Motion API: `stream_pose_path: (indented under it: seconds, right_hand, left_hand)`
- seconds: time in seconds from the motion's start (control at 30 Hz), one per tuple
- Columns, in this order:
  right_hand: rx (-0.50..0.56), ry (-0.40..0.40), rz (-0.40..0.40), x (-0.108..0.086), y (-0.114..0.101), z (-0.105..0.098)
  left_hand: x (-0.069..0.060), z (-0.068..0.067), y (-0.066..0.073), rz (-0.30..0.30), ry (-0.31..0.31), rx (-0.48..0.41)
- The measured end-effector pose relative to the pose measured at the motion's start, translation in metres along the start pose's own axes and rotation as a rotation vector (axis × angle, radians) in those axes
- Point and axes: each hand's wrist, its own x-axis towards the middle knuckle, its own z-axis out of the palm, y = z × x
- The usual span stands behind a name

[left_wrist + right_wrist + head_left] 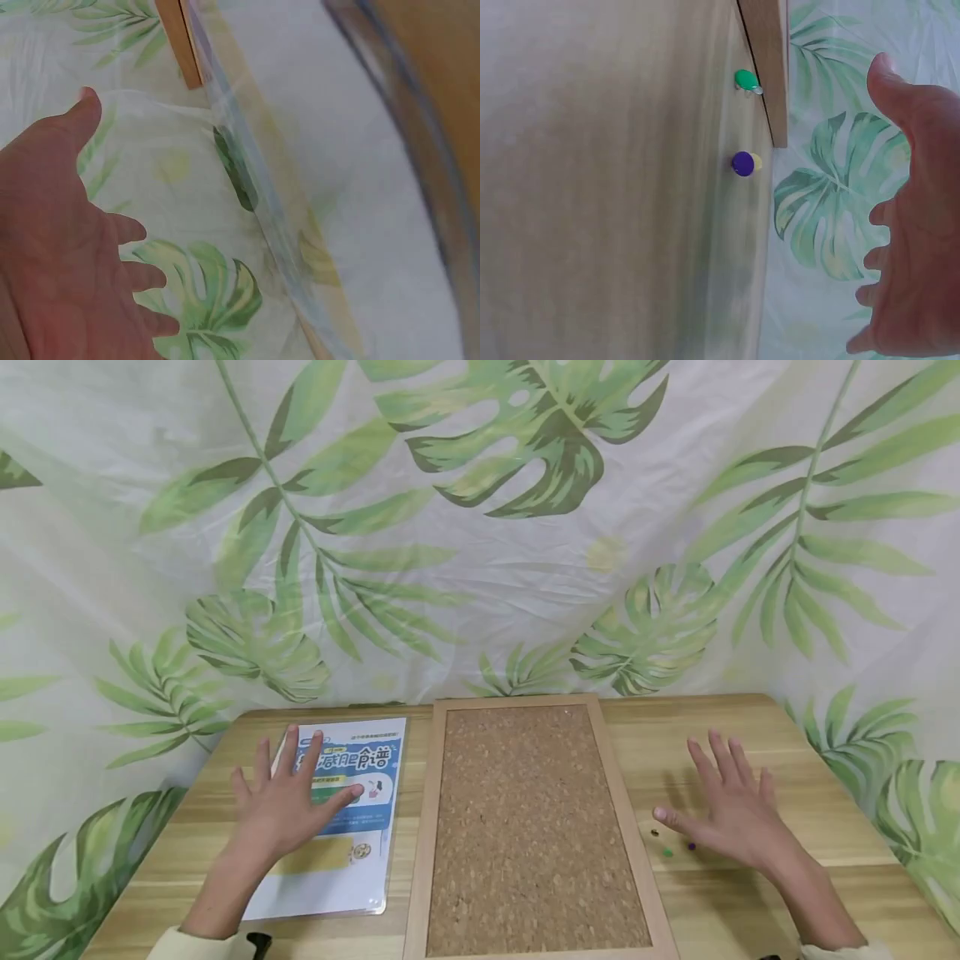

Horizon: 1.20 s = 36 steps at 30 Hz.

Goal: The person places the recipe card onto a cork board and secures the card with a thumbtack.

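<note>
In the head view the left hand (283,814) is raised over a sheet in a clear sleeve (330,877), fingers spread and holding nothing. The right hand (742,827) hovers with spread fingers above the table's right part, just right of several small pins: a green pin (667,852), a purple pin (692,846) and a dark one (655,832). Between the hands lies a wood-framed cork board (536,827). In the right wrist view the green pin (745,79) and purple pin (742,163) show beside the right hand (922,225). The left wrist view shows the left hand (56,232) empty.
The wooden table (847,810) has rounded far corners. A leaf-patterned cloth (525,568) hangs behind it and shows down both sides. The cork board's far edge reaches the table's back edge.
</note>
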Motion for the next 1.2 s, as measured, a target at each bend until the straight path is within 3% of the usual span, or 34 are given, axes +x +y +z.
stream_pose_path:
  seconds: [0.27,0.53,0.93,1.2]
  right_hand:
    - [0.134,-0.029,-0.093,0.000,0.003,-0.002]
    - [0.150,-0.049,-0.135,0.000,0.004,-0.006]
    - [0.168,-0.048,-0.167,-0.005,0.010,-0.005]
    - [0.237,-0.056,-0.190,-0.002,0.014,-0.005]
  left_hand:
    - [-0.003,-0.002,-0.030,0.027,-0.028,-0.079]
    - [-0.010,-0.006,-0.050,0.069,0.003,-0.223]
    - [-0.016,-0.011,-0.085,-0.117,-0.116,-0.473]
    - [-0.023,-0.017,-0.110,-0.127,-0.134,-0.510]
